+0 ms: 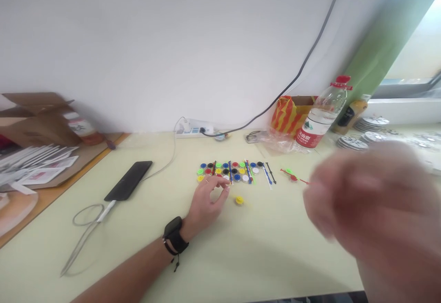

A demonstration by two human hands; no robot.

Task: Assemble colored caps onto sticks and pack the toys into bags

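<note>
My left hand (206, 202), with a watch on the wrist, rests at the front of the rows of small coloured discs. Its thumb and forefinger come together in a pinch. Whatever may be between them is too small to make out. Beside those fingertips, on the right, lies a yellow disc piece (239, 200). Thin coloured plastic strips, such as a blue and white one (266, 174) and a black one (271, 173), lie among and beside the discs. Large and blurred close to the camera, my right hand (372, 211) hangs above the table; its fingers are smeared. A red strip with a disc (292, 178) lies left of it.
A black phone (129, 181) with a white cable lies at left, near papers and a cardboard box (37, 110). Along the wall are a power strip (193, 128), a striped bag (285, 115) and a large water bottle (322, 117). Stacked round discs (352, 143) stand at right.
</note>
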